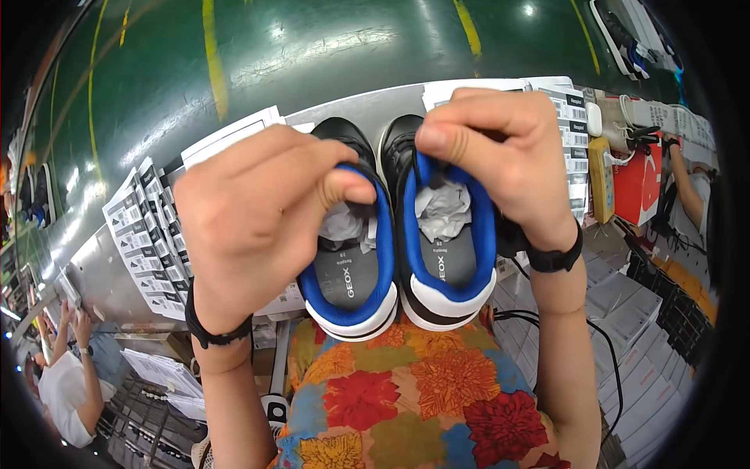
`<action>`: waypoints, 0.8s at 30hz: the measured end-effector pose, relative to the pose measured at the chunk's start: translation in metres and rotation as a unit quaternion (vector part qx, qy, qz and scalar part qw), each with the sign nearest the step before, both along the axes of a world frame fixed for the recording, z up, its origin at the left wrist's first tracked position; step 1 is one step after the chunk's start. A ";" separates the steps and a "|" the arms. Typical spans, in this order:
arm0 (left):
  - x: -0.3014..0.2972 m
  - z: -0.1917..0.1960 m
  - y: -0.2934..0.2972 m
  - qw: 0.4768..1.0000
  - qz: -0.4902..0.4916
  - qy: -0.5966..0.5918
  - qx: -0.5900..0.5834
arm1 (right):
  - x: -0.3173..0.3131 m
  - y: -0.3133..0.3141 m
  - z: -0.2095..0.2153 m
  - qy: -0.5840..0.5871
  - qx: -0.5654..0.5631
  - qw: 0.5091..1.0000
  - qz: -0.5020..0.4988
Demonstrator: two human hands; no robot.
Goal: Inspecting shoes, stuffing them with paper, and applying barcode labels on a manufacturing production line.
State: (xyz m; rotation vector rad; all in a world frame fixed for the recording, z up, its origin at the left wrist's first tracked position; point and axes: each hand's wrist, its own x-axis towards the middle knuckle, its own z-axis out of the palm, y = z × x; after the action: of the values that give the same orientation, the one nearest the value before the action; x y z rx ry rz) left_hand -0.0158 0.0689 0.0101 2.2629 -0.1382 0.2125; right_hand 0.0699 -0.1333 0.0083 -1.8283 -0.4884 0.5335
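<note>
While the green floor curves behind, two hands hold a pair of shoes side by side above a grey table.

Rows of printed label sheets lie along the table, and stacked white boxes sit lower right. Each black sneaker has a blue lining, a white heel and crumpled paper stuffing. The left hand pinches the tongue of the left shoe; the right hand pinches the tongue of the right shoe. Both wrists carry black bands.
</note>
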 end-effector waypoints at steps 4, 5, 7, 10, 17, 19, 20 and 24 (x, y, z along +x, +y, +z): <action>0.009 -0.001 0.004 0.999 0.012 0.023 -0.035 | 0.011 0.000 -0.008 0.065 0.029 0.997 -0.002; 0.010 -0.001 0.004 0.999 0.013 0.026 -0.032 | 0.012 0.001 -0.008 0.092 0.020 0.996 -0.005; 0.012 -0.002 0.004 0.998 0.015 0.032 -0.049 | 0.017 0.000 -0.008 0.108 0.016 0.994 0.001; 0.013 0.000 0.007 0.996 0.016 0.045 -0.077 | 0.021 0.002 -0.007 0.123 0.009 0.992 0.007; 0.020 -0.008 -0.007 0.982 -0.099 0.108 -0.118 | 0.016 0.005 -0.006 0.115 0.042 0.992 0.015; 0.024 0.001 -0.011 0.979 -0.081 0.151 -0.110 | 0.014 0.009 0.004 0.087 -0.006 0.996 0.036; 0.029 0.000 -0.011 0.974 -0.080 0.180 -0.114 | 0.012 0.009 0.008 0.060 -0.059 0.995 0.050; 0.037 -0.002 -0.005 0.920 -0.053 0.319 -0.220 | -0.002 -0.005 0.007 -0.039 -0.010 0.997 0.059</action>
State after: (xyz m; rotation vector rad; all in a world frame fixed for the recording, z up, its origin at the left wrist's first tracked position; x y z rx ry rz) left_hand 0.0207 0.0638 0.0084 1.7637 0.1233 -0.5094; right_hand 0.0678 -0.1381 0.0156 -1.8520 -0.6490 0.5503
